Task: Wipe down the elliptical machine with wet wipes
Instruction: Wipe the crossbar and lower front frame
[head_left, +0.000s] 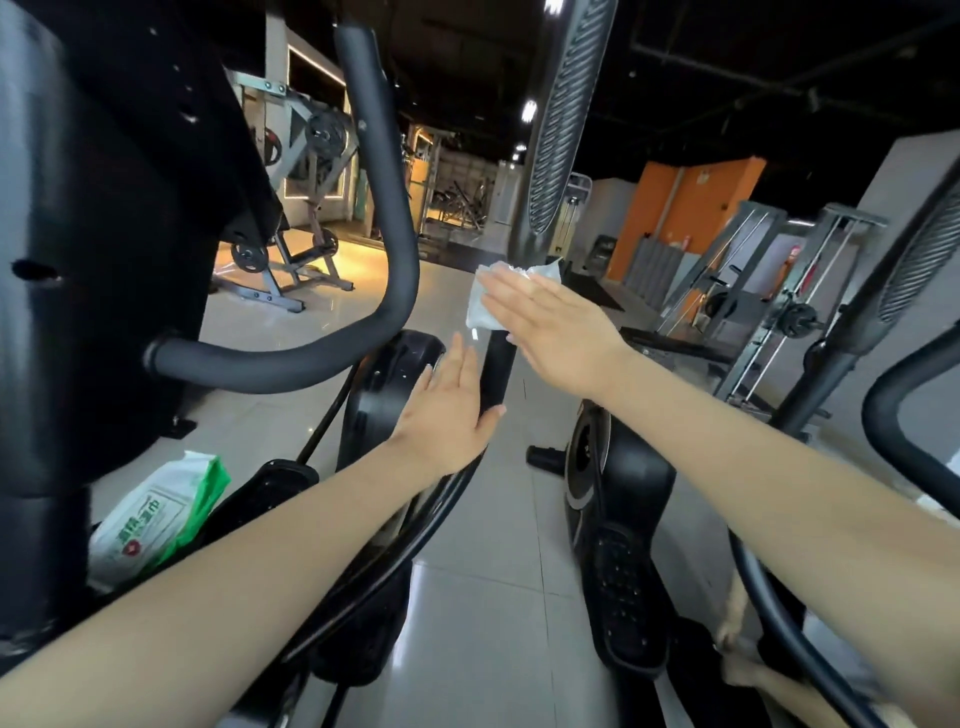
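— White wipe (480, 306): how will it handle?
— Soft, limp, light, probably damp; best spread flat under a palm. At frame centre the right hand (550, 322), fingers straight, presses it against the pole (496, 374). The left hand (447, 410), just below, is flat and holds nothing.
— Any writing?
— Green pack (156, 514), lower left: Chinese characters, too blurred to read.

wet wipe (479, 307) half under right hand (556, 327), wipes pack (153, 512) partly behind left forearm (249, 577)
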